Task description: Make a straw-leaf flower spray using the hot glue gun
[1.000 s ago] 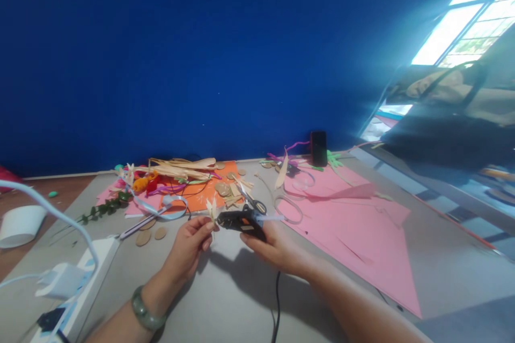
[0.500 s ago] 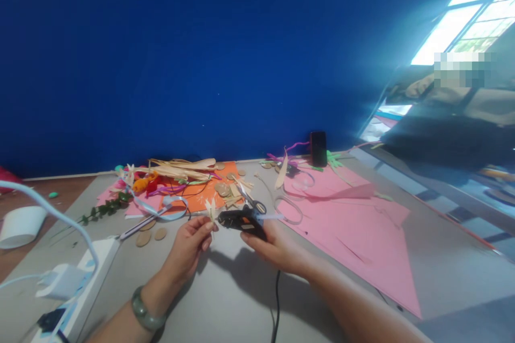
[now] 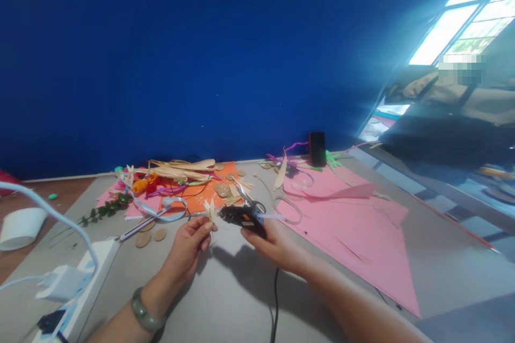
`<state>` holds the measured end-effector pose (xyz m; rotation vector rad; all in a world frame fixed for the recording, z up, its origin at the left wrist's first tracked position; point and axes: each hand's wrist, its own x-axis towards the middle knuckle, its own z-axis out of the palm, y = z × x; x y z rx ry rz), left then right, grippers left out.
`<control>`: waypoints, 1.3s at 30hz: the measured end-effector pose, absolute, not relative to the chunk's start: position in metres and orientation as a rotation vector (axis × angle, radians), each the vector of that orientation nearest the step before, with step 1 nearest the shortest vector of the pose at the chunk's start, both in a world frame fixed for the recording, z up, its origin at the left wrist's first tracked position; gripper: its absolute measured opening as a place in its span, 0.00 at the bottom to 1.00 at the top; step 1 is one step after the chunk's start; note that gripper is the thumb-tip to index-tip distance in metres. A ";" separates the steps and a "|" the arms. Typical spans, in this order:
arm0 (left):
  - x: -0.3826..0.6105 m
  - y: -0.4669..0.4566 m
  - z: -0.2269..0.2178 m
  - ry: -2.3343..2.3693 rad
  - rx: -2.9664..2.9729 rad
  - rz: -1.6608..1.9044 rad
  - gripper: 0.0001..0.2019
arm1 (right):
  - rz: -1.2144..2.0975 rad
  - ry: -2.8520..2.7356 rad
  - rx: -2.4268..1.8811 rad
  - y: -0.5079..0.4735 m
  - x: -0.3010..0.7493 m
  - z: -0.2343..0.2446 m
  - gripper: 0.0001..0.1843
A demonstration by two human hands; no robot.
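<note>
Pinching a small straw flower (image 3: 210, 209) in my left hand (image 3: 189, 241) above the tabletop (image 3: 225, 289), I grip a glue gun (image 3: 243, 216) in my right hand (image 3: 277, 246), its nozzle beside the flower; gluing seems underway, with spare straw strips (image 3: 181, 169) unused behind.

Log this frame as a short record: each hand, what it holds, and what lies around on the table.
Left hand: pinches a small pale flower
Right hand: grips a black glue gun, nozzle aimed at the flower; contact unclear
Cord: runs from the glue gun toward the camera over the gray table
Near hands: scissors, orange paper, pink paper
Farther: phone upright by the blue wall; power strip at left
</note>
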<state>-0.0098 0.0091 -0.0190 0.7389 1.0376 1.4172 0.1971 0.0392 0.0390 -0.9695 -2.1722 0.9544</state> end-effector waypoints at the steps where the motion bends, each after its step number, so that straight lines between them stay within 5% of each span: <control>1: -0.010 0.010 -0.020 1.035 0.739 1.424 0.13 | 0.917 -2.183 -0.990 0.040 0.198 0.038 0.09; 5: -0.015 0.012 -0.023 1.030 0.736 1.482 0.12 | 0.746 -2.405 -1.072 0.047 0.201 0.038 0.03; 15: -0.015 0.011 -0.021 1.011 0.729 1.469 0.13 | 0.440 -2.787 -1.008 0.063 0.202 0.020 0.16; 20: -0.011 0.005 -0.021 0.909 0.736 1.376 0.12 | 0.874 -2.263 -0.820 0.056 0.190 0.027 0.08; 27: -0.007 -0.001 -0.020 0.832 0.754 1.276 0.10 | 1.767 -1.526 -0.853 0.053 0.159 0.016 0.16; 39: -0.002 -0.001 -0.023 0.881 0.738 1.223 0.14 | 1.774 -1.364 -0.709 0.060 0.153 -0.005 0.14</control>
